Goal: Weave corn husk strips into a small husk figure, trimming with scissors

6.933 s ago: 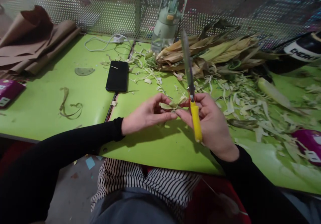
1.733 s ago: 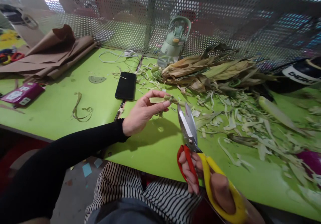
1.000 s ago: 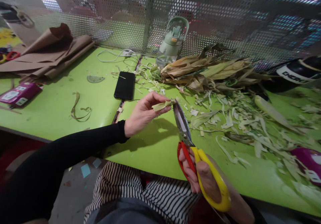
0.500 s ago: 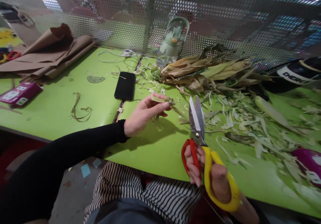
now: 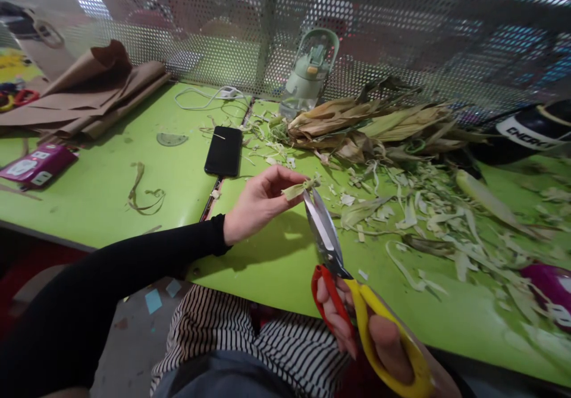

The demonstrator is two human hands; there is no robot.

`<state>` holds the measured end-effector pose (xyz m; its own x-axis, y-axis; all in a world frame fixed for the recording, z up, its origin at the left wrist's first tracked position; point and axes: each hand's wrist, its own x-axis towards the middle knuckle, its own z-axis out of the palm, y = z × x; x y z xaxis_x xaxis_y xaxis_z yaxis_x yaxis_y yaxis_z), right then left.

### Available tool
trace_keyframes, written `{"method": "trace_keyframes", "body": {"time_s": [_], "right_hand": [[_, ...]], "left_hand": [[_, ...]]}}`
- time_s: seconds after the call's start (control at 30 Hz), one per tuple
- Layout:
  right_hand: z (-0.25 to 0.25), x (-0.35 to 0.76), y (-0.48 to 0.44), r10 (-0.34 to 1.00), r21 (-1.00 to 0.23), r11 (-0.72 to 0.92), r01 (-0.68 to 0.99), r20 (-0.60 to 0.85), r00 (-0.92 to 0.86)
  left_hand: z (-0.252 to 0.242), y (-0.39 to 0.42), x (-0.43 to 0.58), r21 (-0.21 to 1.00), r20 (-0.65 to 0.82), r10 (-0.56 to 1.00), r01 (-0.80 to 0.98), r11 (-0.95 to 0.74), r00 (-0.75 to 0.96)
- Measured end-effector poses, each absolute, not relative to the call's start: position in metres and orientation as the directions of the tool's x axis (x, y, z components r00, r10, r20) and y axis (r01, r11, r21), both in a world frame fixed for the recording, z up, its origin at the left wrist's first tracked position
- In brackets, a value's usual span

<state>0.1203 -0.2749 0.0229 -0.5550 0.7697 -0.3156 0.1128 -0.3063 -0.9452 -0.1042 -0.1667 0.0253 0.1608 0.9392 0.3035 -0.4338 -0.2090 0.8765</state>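
Between the fingertips and thumb of my left hand [image 5: 263,199] is a small knotted piece of corn husk [image 5: 298,190], pale green, held above the table. My right hand [image 5: 361,323] grips a pair of scissors [image 5: 328,237] with one red and one yellow handle, fingers through the loops. The blade tips point away from me and are right at the husk piece, close to my left fingertips. Whether the blades touch the husk I cannot tell. Husk scraps [image 5: 419,213] are scattered to the right of the scissors.
A bundle of dried corn husks [image 5: 379,125] lies at the back, beside a green water bottle [image 5: 306,80]. A black phone [image 5: 223,151] lies left of my hand. Brown paper [image 5: 89,97] and a purple power strip [image 5: 40,165] are further left. A black bottle [image 5: 526,133] lies at right.
The scissors have moved left and away from me, up to the husk piece in my left hand. A longer strip that trailed from the husk piece no longer hangs there.
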Motion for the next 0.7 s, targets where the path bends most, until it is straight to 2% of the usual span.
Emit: {"method": "trace_keyframes", "body": {"time_s": [0.2, 0.33, 0.5, 0.7], "right_hand": [[0.012, 0.121, -0.275, 0.775, -0.932, -0.348, 0.101, -0.346, -0.529], [0.008, 0.116, -0.275, 0.799, -0.940, -0.336, 0.053, -0.314, -0.513], [0.010, 0.110, -0.276, 0.793, -0.912, -0.397, 0.106, -0.399, -0.461], [0.019, 0.116, -0.278, 0.795, -0.929, -0.361, 0.080, -0.352, -0.495]], "left_hand": [[0.027, -0.168, -0.104, 0.885, 0.299, 0.941, -0.414, -0.212, 0.157], [0.026, -0.169, -0.104, 0.866, 0.334, 0.928, -0.442, -0.233, 0.165], [0.025, -0.169, -0.103, 0.844, 0.385, 0.910, -0.456, -0.281, 0.153], [0.022, -0.169, -0.102, 0.814, 0.452, 0.881, -0.470, -0.342, 0.141]]}}
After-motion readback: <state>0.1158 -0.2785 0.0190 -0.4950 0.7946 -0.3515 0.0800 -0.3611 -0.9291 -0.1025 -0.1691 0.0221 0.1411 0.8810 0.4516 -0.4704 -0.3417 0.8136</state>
